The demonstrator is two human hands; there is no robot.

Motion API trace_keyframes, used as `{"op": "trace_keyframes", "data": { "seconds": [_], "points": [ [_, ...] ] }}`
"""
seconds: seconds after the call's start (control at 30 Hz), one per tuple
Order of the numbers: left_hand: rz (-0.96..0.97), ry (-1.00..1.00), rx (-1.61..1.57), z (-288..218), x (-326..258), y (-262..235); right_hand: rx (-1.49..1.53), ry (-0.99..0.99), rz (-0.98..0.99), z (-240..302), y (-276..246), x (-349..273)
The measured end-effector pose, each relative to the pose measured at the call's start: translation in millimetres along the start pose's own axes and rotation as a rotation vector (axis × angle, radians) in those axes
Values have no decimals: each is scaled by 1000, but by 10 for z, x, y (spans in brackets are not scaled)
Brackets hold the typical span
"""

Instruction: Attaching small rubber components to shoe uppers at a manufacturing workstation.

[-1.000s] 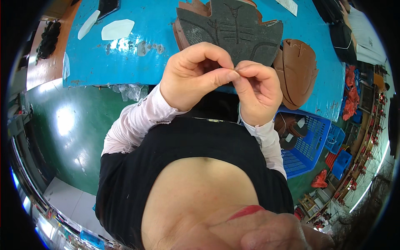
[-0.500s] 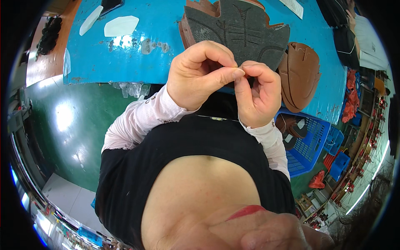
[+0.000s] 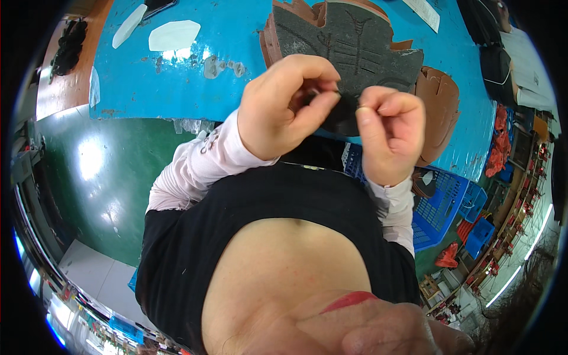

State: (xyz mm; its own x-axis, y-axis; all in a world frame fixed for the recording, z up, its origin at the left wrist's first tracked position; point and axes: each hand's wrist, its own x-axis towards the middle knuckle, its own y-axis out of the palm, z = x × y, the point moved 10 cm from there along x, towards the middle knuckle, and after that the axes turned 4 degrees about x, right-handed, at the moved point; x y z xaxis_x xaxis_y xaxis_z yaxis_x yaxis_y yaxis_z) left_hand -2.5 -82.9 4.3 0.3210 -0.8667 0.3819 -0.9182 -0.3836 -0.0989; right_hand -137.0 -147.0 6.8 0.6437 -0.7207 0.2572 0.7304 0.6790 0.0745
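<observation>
Left hand point(image 3: 290, 106) and right hand point(image 3: 390, 133) pinch a small dark scrap point(image 3: 342, 115), seemingly thin, light, floppy; grip edges.

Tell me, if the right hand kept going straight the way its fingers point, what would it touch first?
Probably the small dark piece pinched between both hands; just beyond it, the left hand. The right hand points leftward.

Shoe workshop: leather pieces point(image 3: 441, 109), crates point(image 3: 438, 207).
</observation>
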Motion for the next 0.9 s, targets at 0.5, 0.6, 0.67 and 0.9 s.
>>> {"op": "trace_keyframes", "data": {
  "seconds": [0.5, 0.6, 0.67, 0.9],
  "points": [
    [78, 283, 657, -104, 51, 95, -1122, -463, 469, 90, 361, 549],
    [171, 238, 709, -96, 118, 200, -1145, -459, 439, 60, 316, 555],
    [213, 204, 782, -75, 139, 240, -1136, -473, 404, 37, 281, 533],
    [202, 213, 806, -66, 136, 248, -1199, -526, 194, 161, 248, 332]
  ]
}}
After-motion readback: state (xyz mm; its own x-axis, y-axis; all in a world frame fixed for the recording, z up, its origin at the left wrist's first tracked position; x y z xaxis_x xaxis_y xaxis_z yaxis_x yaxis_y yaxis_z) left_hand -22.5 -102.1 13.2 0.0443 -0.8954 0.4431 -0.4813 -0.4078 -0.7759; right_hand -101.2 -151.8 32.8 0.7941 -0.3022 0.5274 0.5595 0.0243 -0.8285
